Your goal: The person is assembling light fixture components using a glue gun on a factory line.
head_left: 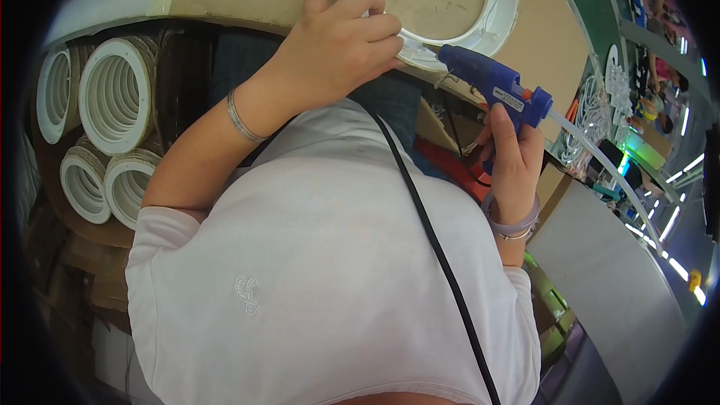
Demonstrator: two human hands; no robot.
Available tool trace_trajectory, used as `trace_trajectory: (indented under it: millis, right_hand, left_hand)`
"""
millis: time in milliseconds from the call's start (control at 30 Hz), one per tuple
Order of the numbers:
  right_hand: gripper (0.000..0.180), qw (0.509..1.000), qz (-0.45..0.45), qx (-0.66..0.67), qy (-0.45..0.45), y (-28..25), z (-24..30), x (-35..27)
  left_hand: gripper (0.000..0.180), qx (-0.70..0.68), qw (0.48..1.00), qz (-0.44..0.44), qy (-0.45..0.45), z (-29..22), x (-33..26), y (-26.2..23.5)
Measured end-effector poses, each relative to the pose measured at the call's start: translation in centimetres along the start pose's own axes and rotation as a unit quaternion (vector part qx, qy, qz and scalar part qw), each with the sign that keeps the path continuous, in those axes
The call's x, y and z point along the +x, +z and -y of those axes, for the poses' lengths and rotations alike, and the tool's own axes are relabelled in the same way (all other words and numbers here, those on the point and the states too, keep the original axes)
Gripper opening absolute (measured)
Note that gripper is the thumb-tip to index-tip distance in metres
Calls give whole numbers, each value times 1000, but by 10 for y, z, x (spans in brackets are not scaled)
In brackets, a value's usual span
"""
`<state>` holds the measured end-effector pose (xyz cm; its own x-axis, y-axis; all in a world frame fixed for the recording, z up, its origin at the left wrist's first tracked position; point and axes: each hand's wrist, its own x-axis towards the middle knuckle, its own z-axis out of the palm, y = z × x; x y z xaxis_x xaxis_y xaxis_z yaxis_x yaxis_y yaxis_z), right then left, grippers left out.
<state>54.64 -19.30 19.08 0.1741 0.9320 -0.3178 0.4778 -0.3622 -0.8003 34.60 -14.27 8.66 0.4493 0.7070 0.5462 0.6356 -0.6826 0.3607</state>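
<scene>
Right hand (514, 154) grips blue glue gun (487, 76), barrel (466, 65) slanting up-left toward white ring (504, 4) clasped by left hand (341, 34).

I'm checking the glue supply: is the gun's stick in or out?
Partly in: the pale stick enters the rear of the blue gun; a long length trails outside.

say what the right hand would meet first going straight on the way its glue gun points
The white ring, most likely: the blue glue gun in the right hand aims at its near edge. Whether they already touch is unclear.
</scene>
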Motion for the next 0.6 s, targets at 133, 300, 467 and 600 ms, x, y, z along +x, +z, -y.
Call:
trace_trajectory:
  millis: [133, 300, 467, 600]
  right_hand:
    - [20, 1000, 14, -4, 2, -1, -1, 1]
    - [19, 999, 31, -13, 9, -4, 1, 1]
    - [19, 1000, 24, -11, 16, -2, 4, -1]
    - [19, 998, 51, -26, 19, -6, 6, 1]
  left_hand:
    - [13, 2, 1000, -4, -1, 1, -1, 1]
    - [13, -6, 1000, 0, -4, 1, -1, 1]
    - [13, -7, 1000, 0, -8, 1, -2, 1]
    - [14, -5, 1000, 0, -5, 1, -1, 1]
